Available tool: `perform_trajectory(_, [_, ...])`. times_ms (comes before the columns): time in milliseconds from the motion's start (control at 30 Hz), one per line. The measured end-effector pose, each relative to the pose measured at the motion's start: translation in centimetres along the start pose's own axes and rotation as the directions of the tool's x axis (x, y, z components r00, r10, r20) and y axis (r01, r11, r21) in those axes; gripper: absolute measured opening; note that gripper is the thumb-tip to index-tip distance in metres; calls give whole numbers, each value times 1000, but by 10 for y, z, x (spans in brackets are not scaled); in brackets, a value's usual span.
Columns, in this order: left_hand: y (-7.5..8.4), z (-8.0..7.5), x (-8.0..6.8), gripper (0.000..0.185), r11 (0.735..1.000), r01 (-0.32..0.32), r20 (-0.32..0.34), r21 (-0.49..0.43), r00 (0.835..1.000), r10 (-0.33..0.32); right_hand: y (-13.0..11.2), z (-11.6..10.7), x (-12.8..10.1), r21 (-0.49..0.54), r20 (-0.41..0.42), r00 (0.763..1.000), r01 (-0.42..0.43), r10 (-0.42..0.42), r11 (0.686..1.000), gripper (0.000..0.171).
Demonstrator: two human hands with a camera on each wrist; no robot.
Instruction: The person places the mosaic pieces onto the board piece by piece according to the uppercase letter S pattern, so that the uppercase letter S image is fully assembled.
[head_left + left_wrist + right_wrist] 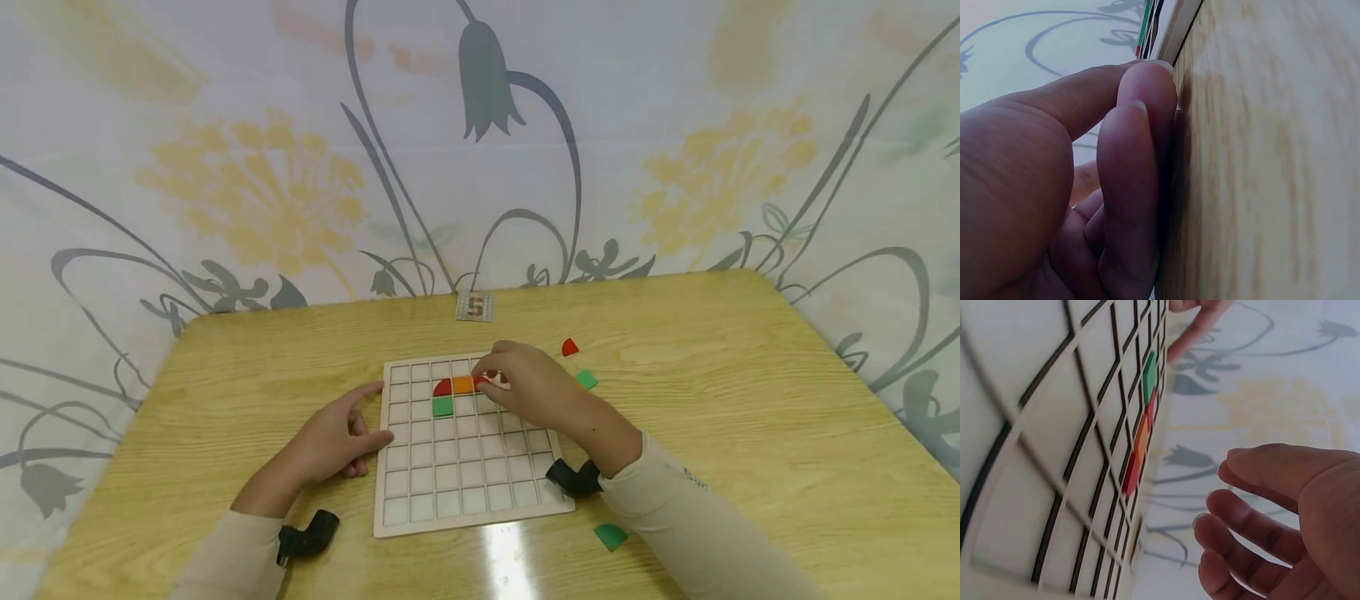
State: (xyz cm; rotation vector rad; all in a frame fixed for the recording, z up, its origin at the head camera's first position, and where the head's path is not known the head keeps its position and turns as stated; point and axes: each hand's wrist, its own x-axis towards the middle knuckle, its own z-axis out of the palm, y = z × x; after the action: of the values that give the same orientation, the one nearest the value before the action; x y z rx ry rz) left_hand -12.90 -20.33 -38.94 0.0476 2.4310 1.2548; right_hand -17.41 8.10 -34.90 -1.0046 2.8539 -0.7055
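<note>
A pale square grid board [420,527] lies on the table. Several flat pieces sit in its upper cells: a red quarter-round [442,387], an orange square [462,384], a second red piece [1130,475], and a green square [442,406] below the first red one. My left hand [330,437] touches the board's left edge with index finger and thumb, its other fingers curled under. Just over the second red piece is my right hand [528,387]. In the right wrist view its fingers are loosely bent, apart from the board, with nothing between them.
On the table right of the board lie a red quarter-round [570,347], a green square [587,380] and a green quarter-round [611,536]. A small pattern card [475,307] lies at the back edge, near the flowered backdrop [637,167].
</note>
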Motion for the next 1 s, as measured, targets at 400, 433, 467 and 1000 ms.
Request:
perform_trajectory(400, [-2,2,1,81,1000,22,-5,10,1000,-21,40,-24,-16,-34,-67,991,-120,117,992,20])
perform_trajectory(433, [-2,2,1,81,1000,20,-7,14,1000,-20,43,-26,-17,-35,-74,989,-130,127,991,20])
perform_trajectory(467, [-1,2,1,81,1000,20,-9,17,1000,-20,47,-28,-17,-35,-82,987,-138,135,990,20])
perform_trajectory(1000, [-2,1,2,80,1000,3,-5,22,1000,-3,93,-31,-23,-22,3,958,-288,288,957,36])
